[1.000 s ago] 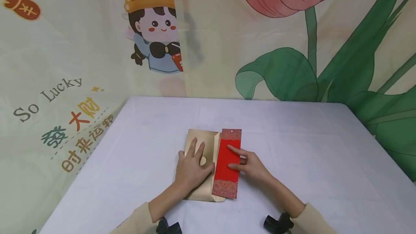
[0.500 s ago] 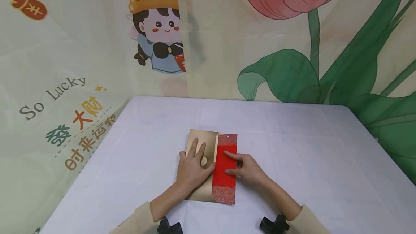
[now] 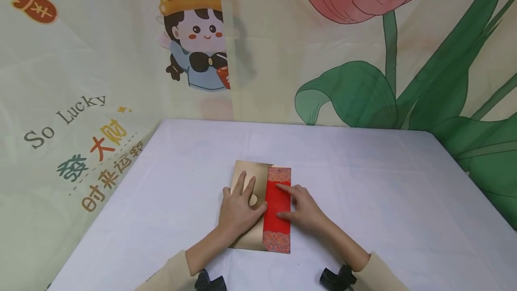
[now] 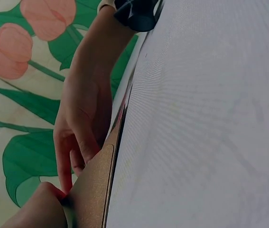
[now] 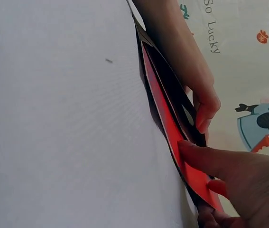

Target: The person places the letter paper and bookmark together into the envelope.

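Observation:
A gold envelope (image 3: 251, 172) with a pale round spot lies flat on the white table. My left hand (image 3: 238, 212) rests on it with fingers spread, pressing it down. At the envelope's right side is a red card (image 3: 278, 201) with patterned bands at both ends. My right hand (image 3: 308, 210) holds its right edge, thumb and forefinger on the face. The right wrist view shows other fingertips (image 5: 208, 216) below the card's edge. There the red card (image 5: 172, 133) appears between dark layers of the envelope; its left edge is hidden.
The white tabletop (image 3: 363, 169) extends around the envelope on all sides. Behind it hangs a printed backdrop (image 3: 262, 57) with a cartoon figure and a tulip. A black device (image 3: 338, 277) sits at the right wrist, another (image 3: 210, 281) at the left.
My right hand has moved left with the red card, first lowering it a little toward me. The card now lines up more closely with the envelope's right side. The left hand stays in place.

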{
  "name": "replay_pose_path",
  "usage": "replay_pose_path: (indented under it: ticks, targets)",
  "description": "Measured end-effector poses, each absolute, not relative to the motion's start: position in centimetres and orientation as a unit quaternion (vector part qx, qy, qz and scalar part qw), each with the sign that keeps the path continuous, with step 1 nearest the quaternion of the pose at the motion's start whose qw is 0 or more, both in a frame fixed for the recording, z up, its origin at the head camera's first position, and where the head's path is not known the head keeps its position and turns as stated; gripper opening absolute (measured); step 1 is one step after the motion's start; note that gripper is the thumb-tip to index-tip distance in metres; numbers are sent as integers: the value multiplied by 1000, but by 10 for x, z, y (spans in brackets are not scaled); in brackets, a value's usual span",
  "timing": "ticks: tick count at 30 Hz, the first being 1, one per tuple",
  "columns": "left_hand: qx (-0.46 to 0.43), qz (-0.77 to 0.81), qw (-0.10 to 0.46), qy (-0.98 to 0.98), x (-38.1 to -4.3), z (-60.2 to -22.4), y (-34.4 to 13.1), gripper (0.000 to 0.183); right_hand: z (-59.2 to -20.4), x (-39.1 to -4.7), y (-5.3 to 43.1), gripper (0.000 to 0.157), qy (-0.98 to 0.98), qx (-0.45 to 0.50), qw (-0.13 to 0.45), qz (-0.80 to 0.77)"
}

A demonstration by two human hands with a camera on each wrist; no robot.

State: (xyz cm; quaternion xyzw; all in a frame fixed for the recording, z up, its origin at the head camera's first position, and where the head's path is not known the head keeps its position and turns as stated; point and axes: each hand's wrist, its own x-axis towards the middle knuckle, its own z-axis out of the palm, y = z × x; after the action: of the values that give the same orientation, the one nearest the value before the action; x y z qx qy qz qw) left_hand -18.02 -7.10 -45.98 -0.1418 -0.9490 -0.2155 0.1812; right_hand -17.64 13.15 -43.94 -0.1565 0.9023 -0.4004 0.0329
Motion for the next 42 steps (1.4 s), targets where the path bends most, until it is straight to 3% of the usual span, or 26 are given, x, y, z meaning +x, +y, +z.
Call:
replay_pose_path:
  ticks: [6, 25, 36, 42]
  targets:
    - [-136, -212, 184, -950, -181, -461, -71, 68, -444, -178, 133, 75, 907, -195, 5, -374]
    - [-126, -231, 180, -948, -181, -463, -68, 68, -441, -183, 141, 77, 883, -220, 55, -411]
    - [-137, -219, 189, -947, -183, -463, -68, 70, -447, -182, 130, 86, 904, -250, -10, -347]
    - [-136, -221, 184, -948, -184, -464, -68, 71, -445, -185, 137, 96, 905, -257, 26, -337]
